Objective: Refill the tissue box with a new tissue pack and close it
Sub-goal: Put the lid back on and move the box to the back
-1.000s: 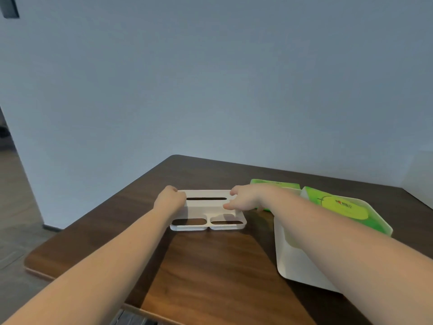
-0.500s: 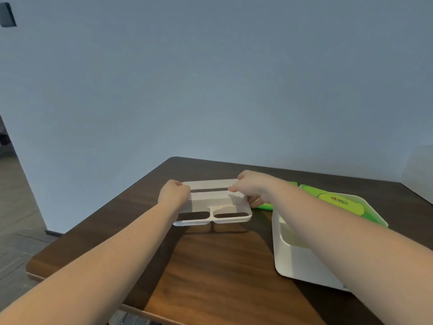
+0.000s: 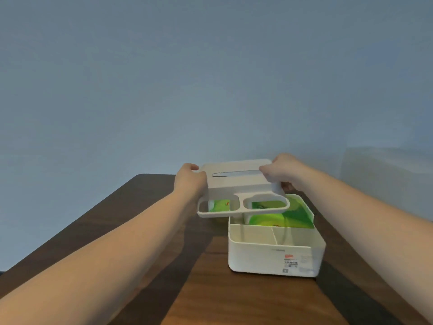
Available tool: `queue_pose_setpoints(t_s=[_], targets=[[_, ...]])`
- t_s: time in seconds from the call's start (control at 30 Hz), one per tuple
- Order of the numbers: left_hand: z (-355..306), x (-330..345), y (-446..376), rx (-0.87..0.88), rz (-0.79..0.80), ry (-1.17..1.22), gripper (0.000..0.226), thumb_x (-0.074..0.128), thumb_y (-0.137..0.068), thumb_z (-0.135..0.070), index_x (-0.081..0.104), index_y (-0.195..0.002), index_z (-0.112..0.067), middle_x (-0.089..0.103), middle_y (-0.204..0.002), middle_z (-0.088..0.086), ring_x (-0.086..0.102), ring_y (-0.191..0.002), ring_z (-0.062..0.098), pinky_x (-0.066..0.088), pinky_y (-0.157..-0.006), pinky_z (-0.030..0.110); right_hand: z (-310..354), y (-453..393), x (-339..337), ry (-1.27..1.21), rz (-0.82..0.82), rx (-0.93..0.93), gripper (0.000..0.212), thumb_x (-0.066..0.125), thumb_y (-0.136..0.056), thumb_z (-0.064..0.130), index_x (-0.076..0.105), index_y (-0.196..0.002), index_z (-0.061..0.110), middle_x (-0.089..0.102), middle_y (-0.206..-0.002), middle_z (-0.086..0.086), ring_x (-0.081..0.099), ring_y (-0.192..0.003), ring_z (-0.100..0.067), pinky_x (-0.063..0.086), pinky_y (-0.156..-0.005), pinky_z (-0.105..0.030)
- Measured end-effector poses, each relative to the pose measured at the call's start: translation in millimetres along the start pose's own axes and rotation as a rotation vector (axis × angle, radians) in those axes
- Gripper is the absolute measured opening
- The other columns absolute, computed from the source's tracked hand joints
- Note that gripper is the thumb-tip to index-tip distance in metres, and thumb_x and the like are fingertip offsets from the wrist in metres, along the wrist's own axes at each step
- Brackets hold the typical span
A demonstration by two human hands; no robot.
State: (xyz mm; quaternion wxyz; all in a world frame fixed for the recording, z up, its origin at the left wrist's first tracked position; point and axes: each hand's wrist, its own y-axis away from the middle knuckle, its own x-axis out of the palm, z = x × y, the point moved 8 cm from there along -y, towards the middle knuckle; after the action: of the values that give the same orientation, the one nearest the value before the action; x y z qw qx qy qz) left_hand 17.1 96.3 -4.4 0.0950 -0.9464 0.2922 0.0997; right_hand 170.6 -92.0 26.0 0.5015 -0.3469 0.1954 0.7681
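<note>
Just right of the frame's centre, both hands hold a white plastic lid with a long tissue slot and two rounded openings (image 3: 241, 187) in the air, above and partly left of the open white plastic tissue box (image 3: 274, 254). The left hand (image 3: 189, 180) grips the lid's left end, fingers curled close together around the edge with the thumb on top. The right hand (image 3: 280, 171) clamps the lid's right end, thumb over the top near the slot and fingers tucked underneath (only one fingertip shows below the edge).

The lid's near edge, the one with the two rounded openings, dips toward the camera. It hangs clear of the box rim, not seated.

The box stands on the dark brown wooden table (image 3: 210, 289) in the lower right of the frame, a small printed label on its near wall. Its front part is split by thin dividers into compartments; behind them, in the rear section, lies the bright green tissue pack (image 3: 281, 218). More green shows through the lid's left opening, but whether that is the same pack I cannot tell. A plain blue-grey wall (image 3: 210, 78) fills the upper frame
</note>
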Motion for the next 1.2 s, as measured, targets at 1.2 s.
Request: queue_pose_setpoints(t_s=[1.2], targets=[[26,98,15,-0.042,0.194,-0.199,0.071,0.037,-0.078,0.008,0.043,-0.145,-0.016,0.058,-0.125,0.019,0.043,-0.064,0.027,0.030,-0.047,0.021,-110,20,-11,-0.098,0.119,0.081,0.016,0.053,-0.097,0.024,0.059,-0.089,0.011,0.051,-0.071,-0.005,0.044,-0.053,-0.016,0.034,-0.041,-0.021]])
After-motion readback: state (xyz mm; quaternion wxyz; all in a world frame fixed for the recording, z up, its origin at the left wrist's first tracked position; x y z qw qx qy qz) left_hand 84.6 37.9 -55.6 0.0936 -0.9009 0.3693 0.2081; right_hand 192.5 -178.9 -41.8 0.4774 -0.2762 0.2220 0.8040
